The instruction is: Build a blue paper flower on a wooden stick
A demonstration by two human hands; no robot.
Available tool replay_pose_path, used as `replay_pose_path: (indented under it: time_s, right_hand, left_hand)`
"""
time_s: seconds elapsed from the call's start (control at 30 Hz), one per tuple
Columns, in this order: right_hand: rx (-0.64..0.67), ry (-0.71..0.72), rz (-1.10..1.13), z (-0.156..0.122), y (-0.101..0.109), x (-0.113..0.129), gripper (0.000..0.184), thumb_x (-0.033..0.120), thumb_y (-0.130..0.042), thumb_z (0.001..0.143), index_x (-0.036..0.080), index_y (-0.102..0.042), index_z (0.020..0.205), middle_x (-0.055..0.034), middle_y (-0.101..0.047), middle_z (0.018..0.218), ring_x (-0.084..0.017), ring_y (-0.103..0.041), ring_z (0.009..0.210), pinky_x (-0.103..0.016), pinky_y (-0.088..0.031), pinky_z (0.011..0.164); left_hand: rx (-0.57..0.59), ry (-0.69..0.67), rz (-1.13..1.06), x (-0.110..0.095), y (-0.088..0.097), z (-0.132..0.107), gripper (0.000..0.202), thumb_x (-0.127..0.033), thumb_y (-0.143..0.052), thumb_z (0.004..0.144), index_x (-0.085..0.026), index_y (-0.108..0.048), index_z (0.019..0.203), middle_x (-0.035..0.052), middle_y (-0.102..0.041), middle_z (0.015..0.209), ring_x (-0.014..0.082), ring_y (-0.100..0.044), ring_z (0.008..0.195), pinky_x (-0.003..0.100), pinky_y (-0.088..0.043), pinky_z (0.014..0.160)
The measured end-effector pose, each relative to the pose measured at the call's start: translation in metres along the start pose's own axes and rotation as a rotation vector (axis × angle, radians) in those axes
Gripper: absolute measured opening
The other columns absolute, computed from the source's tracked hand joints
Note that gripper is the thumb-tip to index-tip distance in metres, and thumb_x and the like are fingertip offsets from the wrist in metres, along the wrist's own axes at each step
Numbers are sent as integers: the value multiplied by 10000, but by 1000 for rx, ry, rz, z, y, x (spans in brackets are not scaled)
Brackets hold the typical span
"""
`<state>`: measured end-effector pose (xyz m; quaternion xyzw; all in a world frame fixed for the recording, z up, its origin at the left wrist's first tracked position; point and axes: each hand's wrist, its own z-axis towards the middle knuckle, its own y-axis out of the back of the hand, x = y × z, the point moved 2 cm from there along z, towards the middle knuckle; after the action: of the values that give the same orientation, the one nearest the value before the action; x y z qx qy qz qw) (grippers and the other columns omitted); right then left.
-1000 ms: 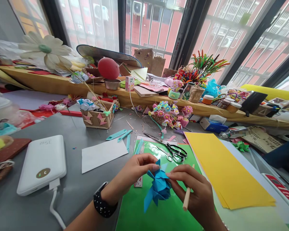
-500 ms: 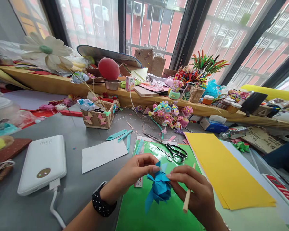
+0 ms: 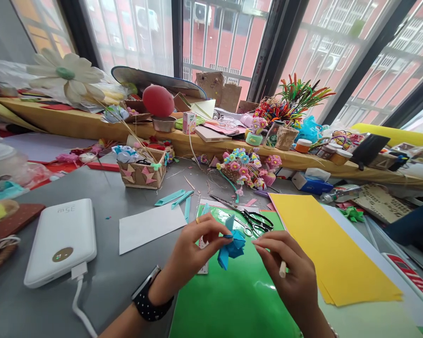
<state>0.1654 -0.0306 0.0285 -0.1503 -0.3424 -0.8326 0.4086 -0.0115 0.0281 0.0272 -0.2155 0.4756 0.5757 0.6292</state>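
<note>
Between thumb and forefinger, my left hand (image 3: 204, 244) pinches a blue folded-paper flower (image 3: 235, 245) by one edge, holding it over the green sheet (image 3: 239, 300). Just right of the flower, apart from it, is my right hand (image 3: 289, 265). Its thumb and forefinger tips are close together, while a thin wooden stick (image 3: 282, 269) is tucked in its curled fingers with one end showing. Behind the flower, black-handled scissors (image 3: 257, 220) lie on the green sheet. A patterned strip (image 3: 203, 268) is partly covered by my left hand.
Left of the sheet lie white paper (image 3: 150, 230), blue paper strips (image 3: 169, 197) and a white power bank (image 3: 65, 239) with a cable. Yellow paper (image 3: 331, 249) is on the right. A cardboard basket (image 3: 143, 169) and small flowers (image 3: 243, 164) stand behind.
My right hand has come away from the flower and shifted right. My left hand has turned the flower and raised it slightly. The stick now points more toward me.
</note>
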Motion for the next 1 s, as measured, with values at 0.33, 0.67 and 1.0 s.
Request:
replay_pose_path:
  time_s: [0.33,0.67,1.0]
  right_hand:
    - [-7,-207,44,0,-6,-3,54,245,-592,781,194,-595,764,-9,-558,757,-70,-392,443,-190,-345,369]
    - [-49,-156,13,0,-3,0,48,215,-621,765,199,-584,739,28,-538,698,-64,-372,434,-198,-361,427]
    - [-66,-148,3,-1,-1,0,99,211,-600,788,192,-557,701,11,-544,677,-80,-412,456,-205,-357,416]
  left_hand:
    - [-72,-714,497,-5,-9,-17,176,-85,-531,802,-147,-576,961,45,-665,709,148,-590,639,257,-450,579]
    - [-103,-808,631,-2,-12,-21,153,-65,-522,783,-118,-593,908,55,-650,704,154,-600,654,263,-475,601]
    - [43,-337,156,-8,-21,-19,194,-315,-565,802,-175,-563,937,62,-622,804,171,-593,729,259,-458,660]
